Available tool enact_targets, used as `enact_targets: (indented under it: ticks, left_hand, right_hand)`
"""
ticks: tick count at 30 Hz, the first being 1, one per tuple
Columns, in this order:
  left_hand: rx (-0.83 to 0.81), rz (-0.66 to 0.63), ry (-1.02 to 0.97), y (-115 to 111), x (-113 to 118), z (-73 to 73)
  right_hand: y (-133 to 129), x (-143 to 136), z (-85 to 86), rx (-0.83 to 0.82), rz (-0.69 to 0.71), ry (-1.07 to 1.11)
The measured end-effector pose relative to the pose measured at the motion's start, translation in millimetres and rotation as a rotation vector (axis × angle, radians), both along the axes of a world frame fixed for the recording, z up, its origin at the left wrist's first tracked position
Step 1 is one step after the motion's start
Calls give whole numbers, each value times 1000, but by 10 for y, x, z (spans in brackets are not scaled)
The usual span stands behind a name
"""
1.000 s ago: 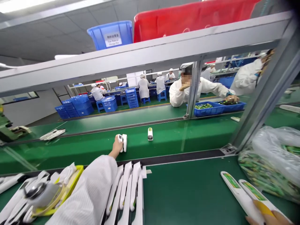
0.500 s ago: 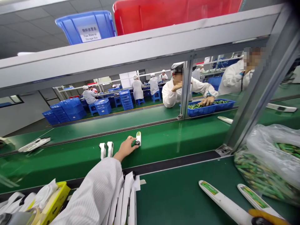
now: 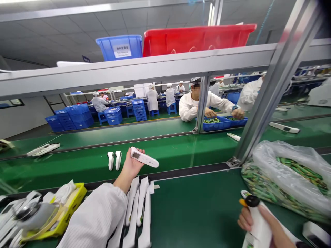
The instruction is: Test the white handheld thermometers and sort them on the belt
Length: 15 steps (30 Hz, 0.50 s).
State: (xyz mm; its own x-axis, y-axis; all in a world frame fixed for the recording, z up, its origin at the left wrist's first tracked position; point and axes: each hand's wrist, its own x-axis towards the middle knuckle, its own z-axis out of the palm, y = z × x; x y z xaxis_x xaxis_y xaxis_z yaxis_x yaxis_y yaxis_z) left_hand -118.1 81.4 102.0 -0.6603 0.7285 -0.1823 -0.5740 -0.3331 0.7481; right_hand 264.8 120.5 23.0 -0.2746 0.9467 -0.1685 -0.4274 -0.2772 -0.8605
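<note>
My left hand (image 3: 131,168) is closed around a white handheld thermometer (image 3: 148,160), held above the green conveyor belt with its small grey screen facing me. At the lower right, my right hand (image 3: 245,217) grips another white thermometer (image 3: 258,225) with a black round tip pointing up. Something orange-yellow shows beside that tip. Two white thermometers (image 3: 118,160) lie on the belt just left of my left hand. Below my left forearm several white thermometers (image 3: 141,199) stand in a row. Another white thermometer (image 3: 243,193) is partly hidden behind my right hand.
A clear bag (image 3: 269,156) of green-wrapped parts sits at the right beside a slanted metal post (image 3: 271,79). A yellow tray (image 3: 64,220) holds white parts at the lower left. Across the belt, a co-worker (image 3: 190,106) reaches into blue bins (image 3: 214,126). A shelf (image 3: 165,65) spans above.
My left hand has picked the thermometer off the belt, tilted it over and drawn it back left. My right hand has come into view, raising a thermometer. The camera view has shifted.
</note>
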Motion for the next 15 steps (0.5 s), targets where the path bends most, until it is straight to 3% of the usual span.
enact_targets:
  ticks: [4, 7, 11, 15]
  left_hand:
    - [82, -56, -157, -684, 447, 181]
    - [62, -60, -193, -1083, 742, 202]
    - [55, -83, -143, -1438, 1026, 29]
    - [2, -193, 124, -1659, 1191, -297]
  right_hand:
    - [-205, -317, 205, -85, 99, 49]
    - [-384, -568, 312, -69, 157, 8]
    - [-586, -929, 366, 73, 329, 68]
    - [-718, -1158, 255, 187, 460, 29]
